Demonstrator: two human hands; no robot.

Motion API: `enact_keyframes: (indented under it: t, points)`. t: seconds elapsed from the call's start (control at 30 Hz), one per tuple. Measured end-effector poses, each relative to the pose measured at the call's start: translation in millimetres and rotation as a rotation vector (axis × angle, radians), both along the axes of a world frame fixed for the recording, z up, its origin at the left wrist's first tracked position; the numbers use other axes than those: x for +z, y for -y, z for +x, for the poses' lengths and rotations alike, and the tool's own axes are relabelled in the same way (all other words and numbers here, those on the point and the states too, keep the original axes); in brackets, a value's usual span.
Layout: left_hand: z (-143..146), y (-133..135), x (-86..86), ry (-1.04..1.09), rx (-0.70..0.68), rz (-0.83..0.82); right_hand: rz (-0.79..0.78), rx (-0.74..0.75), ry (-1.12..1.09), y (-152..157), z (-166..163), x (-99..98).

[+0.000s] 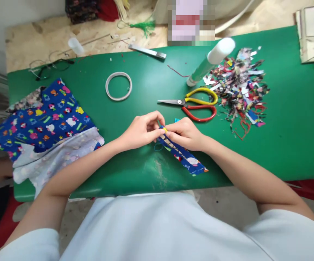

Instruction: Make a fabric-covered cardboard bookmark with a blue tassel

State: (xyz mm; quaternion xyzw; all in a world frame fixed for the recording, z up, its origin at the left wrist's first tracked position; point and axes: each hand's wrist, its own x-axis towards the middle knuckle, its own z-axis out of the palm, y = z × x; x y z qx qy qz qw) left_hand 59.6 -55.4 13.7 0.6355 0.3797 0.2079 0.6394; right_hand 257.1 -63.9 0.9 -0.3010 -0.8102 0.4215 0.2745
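Note:
A narrow strip of blue cartoon-print fabric (185, 154) slants down to the right over the green tabletop, its far end between my hands. Pale patches show along the strip's middle. My left hand (146, 130) pinches that end between thumb and fingers. From the other side, my right hand (185, 133) grips the same end, thumb tip close to the left thumb. A small bright blue bit shows behind the right hand; what it is I cannot tell. Just beyond the hands lie scissors (180, 102) with one yellow and one red handle, blades pointing left.
Larger blue printed fabric (50, 116) lies at left. A ring of narrow tape (118, 86), metal tweezers (147, 52) and an upright white-capped glue stick (211, 61) stand or lie beyond. Fabric scraps (243, 90) are heaped at right, cardboard pieces (310, 34) at the far right corner.

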Motion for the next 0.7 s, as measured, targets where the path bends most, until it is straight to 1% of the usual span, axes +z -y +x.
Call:
enact_keyframes:
  t: [0.1,0.17,0.27,0.37,0.43,0.47,0.53,0.57,0.63,0.67,0.7]
  points:
    - [3.4,-2.4,3.2,-0.125,0.008,0.18,-0.046,-0.048,0.028,1.3,-3.1,-1.0]
    - [5.4,-4.0,5.0,-0.156,0.035,0.243,-0.093,-0.116,0.048,3.0,-5.3,0.0]
    - [5.3,-8.6,5.4,-0.136,0.047,0.176,-0.179,-0.153,0.071,-0.1,-5.8,5.5]
    - [0.9,-14.3,0.9,-0.062,0.038,0.073,-0.249,-0.095,0.121,-12.1,-4.3,15.1]
    - [-2.2,-17.1,-5.3,0.043,0.024,-0.009,-0.29,-0.059,0.122,-21.4,-4.7,21.2]
    - [-3.2,-17.9,-8.9,0.102,0.035,-0.046,-0.314,-0.05,0.101,-25.1,-5.6,23.2]
    - [-3.7,-18.0,-16.1,0.188,0.143,-0.055,-0.37,-0.065,0.023,-29.6,-8.4,24.3]
    - [-3.6,-17.5,-19.3,0.201,0.221,-0.011,-0.395,-0.085,-0.021,-30.3,-10.0,23.2]
    - [-3.6,-15.0,-23.6,0.167,0.359,0.165,-0.419,-0.125,-0.096,-29.3,-13.4,18.3]
    - [-4.1,-13.4,-24.7,0.137,0.38,0.26,-0.412,-0.131,-0.123,-28.2,-14.9,15.2]
    - [-4.9,-11.6,-25.1,0.107,0.365,0.328,-0.391,-0.126,-0.143,-27.1,-16.2,12.0]
